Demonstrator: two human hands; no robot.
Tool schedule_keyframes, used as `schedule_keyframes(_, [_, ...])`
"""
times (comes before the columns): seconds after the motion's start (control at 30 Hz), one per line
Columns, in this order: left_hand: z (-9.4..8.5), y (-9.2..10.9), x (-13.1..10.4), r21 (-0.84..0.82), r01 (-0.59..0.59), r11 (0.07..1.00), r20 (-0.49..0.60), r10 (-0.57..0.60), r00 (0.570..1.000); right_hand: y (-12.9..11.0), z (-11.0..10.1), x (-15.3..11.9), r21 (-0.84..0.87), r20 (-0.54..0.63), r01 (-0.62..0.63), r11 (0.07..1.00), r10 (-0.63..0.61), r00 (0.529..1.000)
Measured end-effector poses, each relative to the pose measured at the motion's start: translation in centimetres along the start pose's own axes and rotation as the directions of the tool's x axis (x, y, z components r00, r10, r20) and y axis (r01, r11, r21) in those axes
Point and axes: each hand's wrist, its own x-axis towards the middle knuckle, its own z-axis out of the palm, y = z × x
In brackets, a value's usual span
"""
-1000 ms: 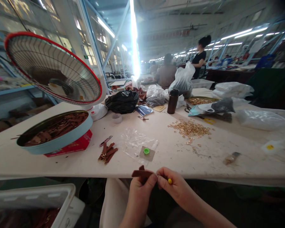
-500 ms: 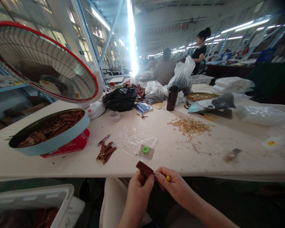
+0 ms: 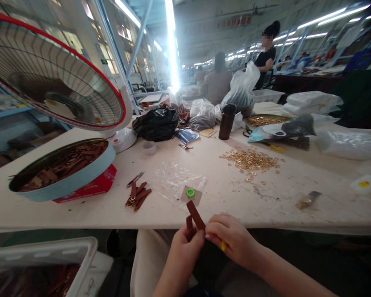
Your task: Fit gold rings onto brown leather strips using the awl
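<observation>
**Long, strip-lit workshop, with close handwork at the pale worktop (image 3: 266,216)**

Behind the worktop the room runs back under bright tubes. At its near edge, the left hand (image 3: 187,251) clamps a flat, narrow brown strip (image 3: 196,215), which tilts up and away from the thumb. A shorter brown end (image 3: 189,228) stands beside it; whether it is a second strip or the same one folded cannot be told. The right hand (image 3: 233,238) is closed around a slim implement with a yellow end (image 3: 223,246), its fingertips meeting the strip's lower end.

The step in hand looks like fine work on that lower end; it seems to call for a steady left grip and small, precise right-hand movement. The implement's working tip is hidden.

Counted: one bright green round cap (image 3: 190,192) on one grey square pad (image 3: 197,198); one round light-blue tin (image 3: 89,175) of brown strips, too many to count; one overlapping pile of brown strips with gold rings (image 3: 139,196), perhaps six; one heap of loose gold rings (image 3: 252,159), uncountable; one dark brown bottle (image 3: 227,123).
</observation>
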Motion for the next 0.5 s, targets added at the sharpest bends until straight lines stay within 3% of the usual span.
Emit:
schedule_keyframes(0.1, [0.1,-0.8,0.0,0.134,-0.188,0.973,-0.026,0.193,0.981,-0.2,0.7,-0.1,0.224,0.027,-0.268,0.937,0.269,0.963])
schedule_keyframes(0.2, [-0.1,-1.4,-0.4,0.347,-0.259,0.901,-0.019,0.283,0.959,-0.4,1.1,-0.4,0.317,0.078,-0.447,0.837,0.447,0.891])
schedule_keyframes(0.37, [-0.2,-1.8,-0.8,0.523,-0.308,0.795,0.043,0.336,0.941,-0.5,0.9,-0.6,0.468,0.119,-0.492,0.734,0.499,0.858])
schedule_keyframes(0.5, [-0.1,-2.1,-0.7,0.394,-0.3,0.869,0.067,0.299,0.952,-0.9,0.7,-0.6,0.491,0.102,-0.46,0.74,0.476,0.874])
